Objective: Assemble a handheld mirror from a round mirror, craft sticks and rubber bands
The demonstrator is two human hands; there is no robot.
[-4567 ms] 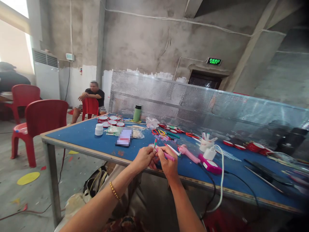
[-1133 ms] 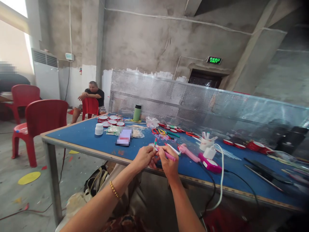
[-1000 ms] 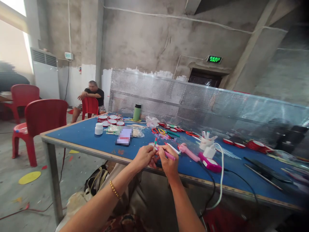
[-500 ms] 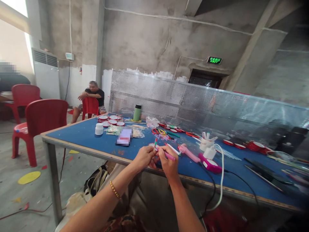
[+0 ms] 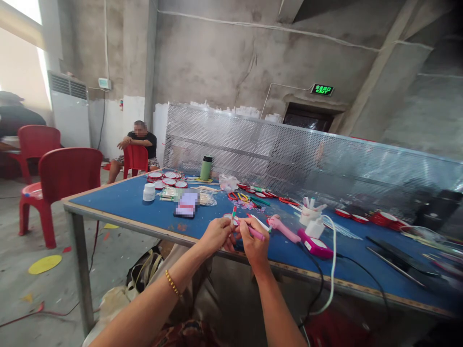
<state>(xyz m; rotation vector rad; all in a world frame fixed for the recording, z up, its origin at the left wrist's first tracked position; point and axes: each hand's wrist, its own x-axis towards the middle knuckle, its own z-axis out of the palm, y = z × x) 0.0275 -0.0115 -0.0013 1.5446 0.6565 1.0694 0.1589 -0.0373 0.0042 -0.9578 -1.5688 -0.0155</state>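
My left hand (image 5: 219, 233) is closed on a thin strip (image 5: 234, 211) with red, green and white bands, which sticks up above the fingertips. The strip's lower part is hidden by the fingers. In my right hand (image 5: 256, 248) is a pink marker pen (image 5: 257, 234), gripped like a writing pen with its tip end against the left fingers. Both hands meet just above the table's front edge. Beyond them on the tabletop lies a white pen (image 5: 261, 222), and to its right a pink handheld tool (image 5: 284, 228).
On the blue table (image 5: 119, 205) are a phone (image 5: 187, 203), a white bottle (image 5: 148, 192), a green flask (image 5: 206, 168), scissors (image 5: 237, 196), a pen cup (image 5: 309, 214) and a magenta box (image 5: 314, 245) with cables. A perforated metal panel (image 5: 231, 140) stands behind. Another person (image 5: 139, 144) sits farther off.
The right hand and pink marker have shifted very slightly to the right. The left hand and the banded strip stay almost where they were.
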